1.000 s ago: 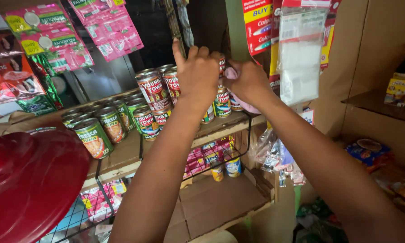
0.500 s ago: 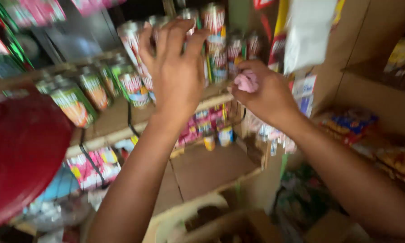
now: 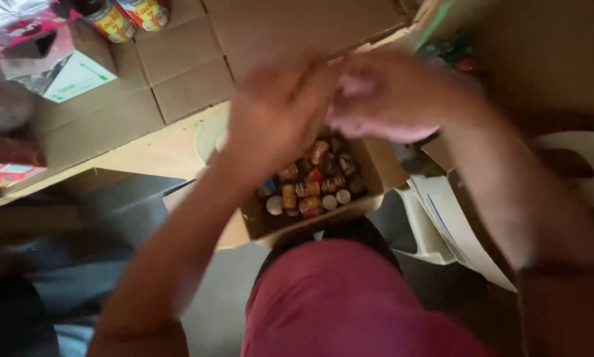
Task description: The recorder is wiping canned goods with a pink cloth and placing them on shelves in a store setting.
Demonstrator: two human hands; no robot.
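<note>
Both blurred hands, left hand (image 3: 277, 116) and right hand (image 3: 393, 96), meet above a cardboard box (image 3: 376, 168) of cans; grip unclear.

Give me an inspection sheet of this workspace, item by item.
Surface: flattened cardboard sheets lining a shelf.
Job's things: open cardboard box of small cans and jars, below the hands.
Clutter: two cans top left, a white carton, white plastic chair.
Grippers: left hand and right hand together above the box, motion-blurred; something pink at the right hand, grip unclear.
Cables: nothing seen.
Surroundings: red garment in foreground.
</note>
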